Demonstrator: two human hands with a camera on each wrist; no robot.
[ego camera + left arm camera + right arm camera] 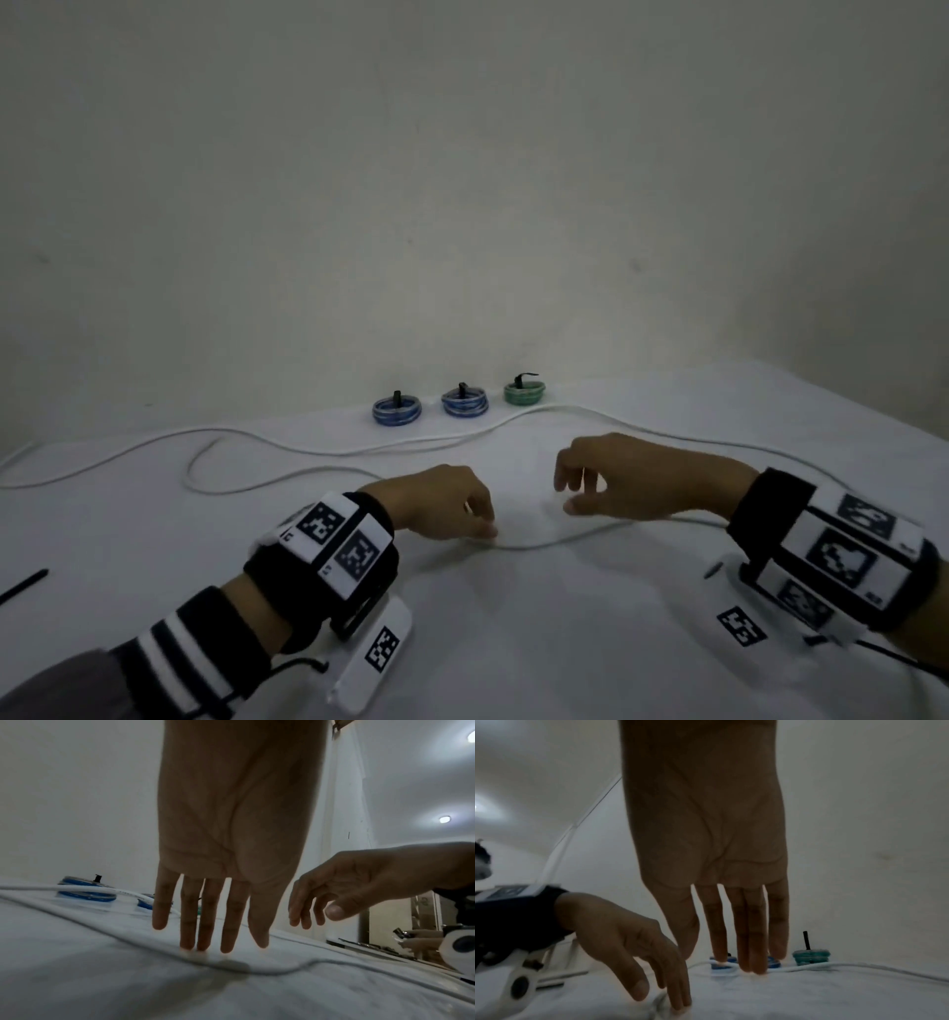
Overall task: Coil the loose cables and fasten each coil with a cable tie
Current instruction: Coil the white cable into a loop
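A long white cable [554, 542] lies loose in wide loops across the white tabletop [513, 642]. My left hand [485, 529] reaches down with straight fingers, and its fingertips [190, 946] touch the near stretch of the cable. My right hand [565, 493] hovers just right of it with relaxed fingers [754, 963] and holds nothing. A loose black cable tie [23, 586] lies at the far left edge.
Three tied coils stand in a row at the back by the wall: two blue ones [397, 411] [464, 402] and a green one [524, 393], each with a black tie end sticking up. More of the white cable [128, 457] loops over the left side.
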